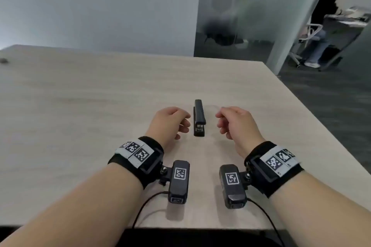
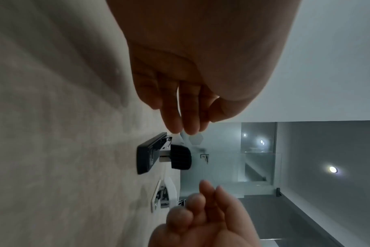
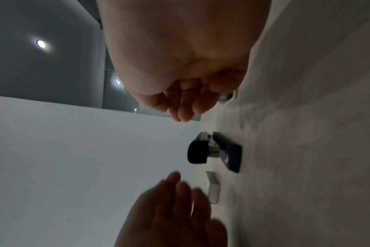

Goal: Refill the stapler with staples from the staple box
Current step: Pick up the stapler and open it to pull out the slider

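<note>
A black stapler lies closed and lengthwise on the wooden table, also seen end-on as the stapler. My left hand hovers just left of it and my right hand just right; both have loosely curled fingers and hold nothing. In the right wrist view a small pale box, apparently the staple box, sits on the table between the stapler and my left hand; the head view hides it. A clear plastic piece with metal inside lies below my right hand.
The table's right edge runs close to my right arm, with dark carpet beyond. A person stands at a desk far back right behind a glass partition. Wrist cameras and their cables hang near the table's front edge.
</note>
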Motion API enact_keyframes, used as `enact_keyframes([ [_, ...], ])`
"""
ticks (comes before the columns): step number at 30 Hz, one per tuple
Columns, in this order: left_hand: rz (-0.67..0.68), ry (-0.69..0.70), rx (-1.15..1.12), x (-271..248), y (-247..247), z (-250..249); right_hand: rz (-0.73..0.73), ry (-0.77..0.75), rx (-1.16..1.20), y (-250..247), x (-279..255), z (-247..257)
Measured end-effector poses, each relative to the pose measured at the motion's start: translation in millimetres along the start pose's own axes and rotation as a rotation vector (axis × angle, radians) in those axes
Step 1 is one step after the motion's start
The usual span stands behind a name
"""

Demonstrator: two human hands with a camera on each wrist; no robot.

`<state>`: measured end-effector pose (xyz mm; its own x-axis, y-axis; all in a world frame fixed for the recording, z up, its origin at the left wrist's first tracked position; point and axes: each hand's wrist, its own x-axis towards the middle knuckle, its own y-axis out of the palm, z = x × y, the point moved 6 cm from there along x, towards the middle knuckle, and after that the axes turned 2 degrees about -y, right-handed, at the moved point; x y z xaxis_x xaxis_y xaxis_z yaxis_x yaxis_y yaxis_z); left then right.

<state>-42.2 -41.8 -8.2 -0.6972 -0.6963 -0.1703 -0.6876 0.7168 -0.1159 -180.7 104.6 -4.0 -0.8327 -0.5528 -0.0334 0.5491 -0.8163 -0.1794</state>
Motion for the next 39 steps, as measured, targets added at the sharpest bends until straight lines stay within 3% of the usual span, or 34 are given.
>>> enact_keyframes([
  [5, 0.010, 0.014, -0.111, 28, 12, 5, 0.073, -0.070, -0.060, 28, 27, -1],
  [14, 0.027, 0.018, -0.253, 43, 13, 22, 0.209, -0.206, -0.569, 49, 31, -9],
  [21, -0.047, 0.044, -0.219, 42, 11, 21, 0.145, -0.156, -0.142, 29, 36, -17],
  [25, 0.005, 0.060, -0.226, 38, 15, 19, 0.197, -0.146, 0.049, 34, 30, -14],
  [28, 0.121, 0.070, -0.303, 34, 22, 13, 0.351, -0.204, 0.038, 48, 23, -11],
  [31, 0.135, 0.133, -0.208, 34, 23, 11, 0.445, -0.228, 0.021, 55, 20, -12],
  [39, 0.201, 0.189, -0.112, 40, 30, 11, 0.308, -0.350, -0.067, 51, 18, -5],
])
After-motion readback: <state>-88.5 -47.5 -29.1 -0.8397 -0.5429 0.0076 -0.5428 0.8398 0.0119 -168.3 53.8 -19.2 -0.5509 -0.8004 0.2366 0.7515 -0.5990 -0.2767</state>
